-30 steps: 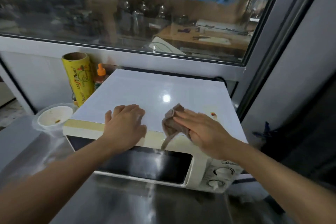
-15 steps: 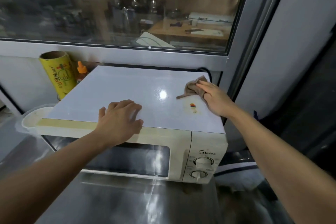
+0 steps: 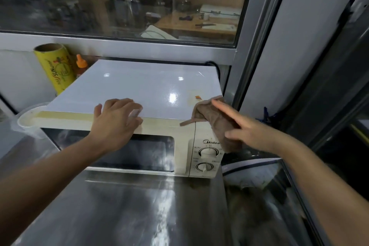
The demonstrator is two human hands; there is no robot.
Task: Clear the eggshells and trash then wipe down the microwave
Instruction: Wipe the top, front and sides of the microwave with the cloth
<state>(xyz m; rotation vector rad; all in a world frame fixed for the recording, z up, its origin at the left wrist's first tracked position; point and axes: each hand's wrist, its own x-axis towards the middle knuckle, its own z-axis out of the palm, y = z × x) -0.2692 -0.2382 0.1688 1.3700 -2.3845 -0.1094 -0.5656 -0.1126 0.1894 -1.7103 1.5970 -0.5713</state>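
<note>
A cream microwave [image 3: 143, 86] with a glossy white top stands on a steel counter [image 3: 123, 211]. My left hand [image 3: 116, 120] rests flat on the front edge of its top, fingers spread. My right hand [image 3: 245, 128] presses a brown cloth [image 3: 217, 124] with straight fingers against the microwave's front right corner, so the cloth hangs over the edge beside the control dials [image 3: 207, 151]. A small yellowish stain with a red mark [image 3: 197, 97] sits on the top just behind the cloth.
A yellow roll of cling wrap [image 3: 57, 66] and an orange-capped bottle [image 3: 80, 66] stand behind the microwave's left side. A white bowl [image 3: 26, 120] sits at its left front corner. A glass window [image 3: 123, 0] runs behind, with a metal frame and dark door to the right.
My right hand has drawn the cloth from the back right of the microwave's top forward to its front right corner. My left hand stays in place on the front edge.
</note>
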